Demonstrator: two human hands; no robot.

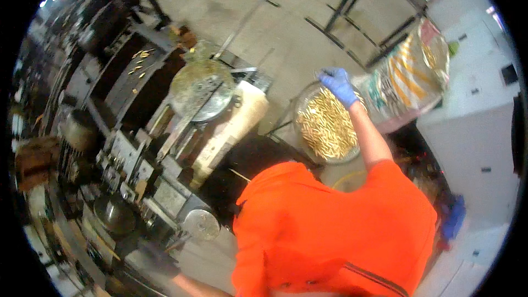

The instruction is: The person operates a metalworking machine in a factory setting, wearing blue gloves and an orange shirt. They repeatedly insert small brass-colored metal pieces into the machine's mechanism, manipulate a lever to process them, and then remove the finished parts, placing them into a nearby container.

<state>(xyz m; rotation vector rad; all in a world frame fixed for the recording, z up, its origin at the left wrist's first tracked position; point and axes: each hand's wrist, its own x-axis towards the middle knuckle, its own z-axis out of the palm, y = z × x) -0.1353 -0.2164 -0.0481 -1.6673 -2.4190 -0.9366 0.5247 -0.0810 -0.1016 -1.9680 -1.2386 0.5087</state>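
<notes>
My right hand (338, 85), in a blue glove, is over the far edge of a round basin (301, 142) heaped with small, elongated brass-coloured pieces (327, 124). Its fingers are curled closed, and whatever they may hold is too small to make out. At the lower left, my left hand (157, 259) reaches toward the machine and looks dark and smeared, so its fingers do not show clearly. Nearest to it are a rounded metal part (114, 214) and a flat metal disc (202, 224) on the machine.
A machine with a round plate (201, 89) and metal blocks (129, 151) fills the left side. Several brass-coloured pieces lie on its dark tray (129, 80). A striped woven sack (404, 80) stands right of the basin, beside a pale cabinet (473, 126). Metal stand legs (341, 8) are at the back.
</notes>
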